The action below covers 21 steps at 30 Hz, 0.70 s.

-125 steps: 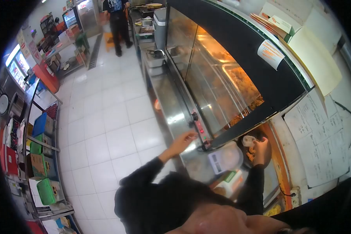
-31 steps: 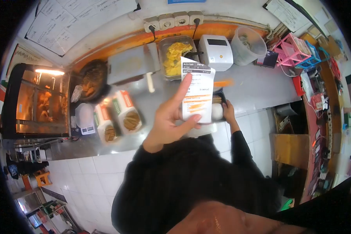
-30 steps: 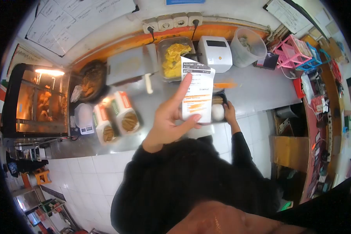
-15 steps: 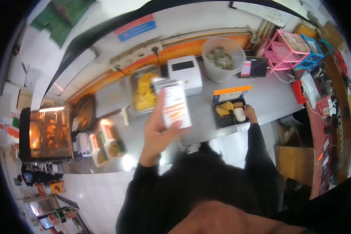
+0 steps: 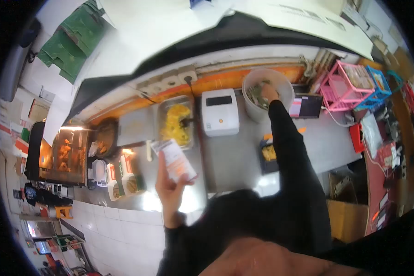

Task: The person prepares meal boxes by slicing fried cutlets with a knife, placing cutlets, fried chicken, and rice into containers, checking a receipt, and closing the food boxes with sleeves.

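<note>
My left hand (image 5: pixel 171 192) is closed on a white printed slip (image 5: pixel 175 161) with dark and orange print, over the front of the metal counter. With my right arm stretched out, my right hand (image 5: pixel 270 93) is inside a translucent plastic bucket (image 5: pixel 253 108). Greenish-grey packets (image 5: pixel 255 94) lie in the bucket, and my fingers are hidden among them. Under my right sleeve sits a black food box (image 5: pixel 267 162) with yellow food showing; the sleeve covers most of it.
A white label printer (image 5: pixel 220 113) stands between a metal tray of yellow food (image 5: pixel 177 126) and the bucket. A tablet (image 5: pixel 307 106) and pink basket rack (image 5: pixel 347 87) are at the right. Filled food cartons (image 5: pixel 129 177) and a lit heated cabinet (image 5: pixel 64 156) stand left.
My right hand has left the edge of the black food box and gone up into the bucket. The slip in my left hand has moved lower and to the left in view.
</note>
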### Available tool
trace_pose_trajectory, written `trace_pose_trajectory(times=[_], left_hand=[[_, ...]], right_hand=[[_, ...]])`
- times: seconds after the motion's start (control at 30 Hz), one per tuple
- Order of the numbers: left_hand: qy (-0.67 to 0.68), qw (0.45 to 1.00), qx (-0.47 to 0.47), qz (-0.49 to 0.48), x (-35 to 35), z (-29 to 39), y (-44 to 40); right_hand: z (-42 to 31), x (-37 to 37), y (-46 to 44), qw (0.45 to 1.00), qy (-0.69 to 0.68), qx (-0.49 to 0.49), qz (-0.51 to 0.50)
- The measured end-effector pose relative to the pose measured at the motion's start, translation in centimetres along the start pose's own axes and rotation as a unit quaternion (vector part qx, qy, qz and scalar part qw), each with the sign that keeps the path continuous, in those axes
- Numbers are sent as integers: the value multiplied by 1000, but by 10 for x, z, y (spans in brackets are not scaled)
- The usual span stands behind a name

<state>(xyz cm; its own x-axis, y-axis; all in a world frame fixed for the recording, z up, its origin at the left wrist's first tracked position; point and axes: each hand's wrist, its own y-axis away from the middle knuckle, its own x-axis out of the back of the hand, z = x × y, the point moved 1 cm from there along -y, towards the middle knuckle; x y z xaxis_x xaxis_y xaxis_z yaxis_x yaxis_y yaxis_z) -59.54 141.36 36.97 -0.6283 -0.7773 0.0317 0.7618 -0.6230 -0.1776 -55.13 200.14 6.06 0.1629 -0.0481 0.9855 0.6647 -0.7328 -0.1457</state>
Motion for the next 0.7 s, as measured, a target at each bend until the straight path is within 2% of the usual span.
trace_pose_trajectory(times=[0.03,0.1,0.2,0.27,0.3,0.33,0.43,0.53,0.6,0.67,0.7], left_hand=[[-21,1000,5,16,6,-5,3],[-15,999,24,33,12,-13,5],[12,997,38,62,13,-25,7],[4,996,56,67,16,-24,9],[3,996,62,68,15,-22,7],[-12,996,59,69,15,-18,5],[-11,995,26,92,13,-17,2],[2,997,29,71,12,-20,4],[4,998,26,54,10,-22,4],[2,999,16,34,8,-23,4],[7,999,22,23,9,-23,5]], right_hand=[[1,-13,2,1000,12,-1,-3],[-12,-2,17,974,7,-218,-65],[-2,-3,21,980,4,-200,-9],[4,5,21,986,-47,-159,18],[13,-7,8,992,29,-105,66],[27,-16,4,975,-5,-40,220],[28,57,7,986,-129,-54,91],[18,134,33,967,-223,-83,-90],[18,162,57,937,-347,-31,8],[11,196,92,913,-400,18,75],[14,201,106,864,-502,19,34]])
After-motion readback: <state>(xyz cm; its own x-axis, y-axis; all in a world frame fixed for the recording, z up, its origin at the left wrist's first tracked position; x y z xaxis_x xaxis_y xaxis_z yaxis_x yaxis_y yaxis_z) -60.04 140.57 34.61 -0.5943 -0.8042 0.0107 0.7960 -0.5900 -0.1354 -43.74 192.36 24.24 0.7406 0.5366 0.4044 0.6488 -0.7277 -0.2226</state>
